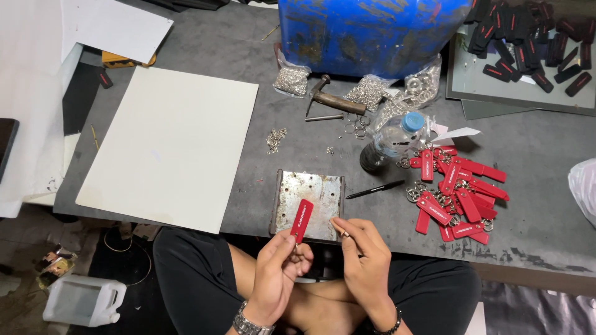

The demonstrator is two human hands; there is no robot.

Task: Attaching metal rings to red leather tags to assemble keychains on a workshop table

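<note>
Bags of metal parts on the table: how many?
3 clear bags: one left of the hammer at, one right of it at, one of larger rings by the blue drum at. More may be hidden behind.

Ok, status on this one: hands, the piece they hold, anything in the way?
Left hand pinching red tag upright. Right hand holding small thin tool beside it. Metal plate just beyond, bare. Nothing between the hands.
</note>
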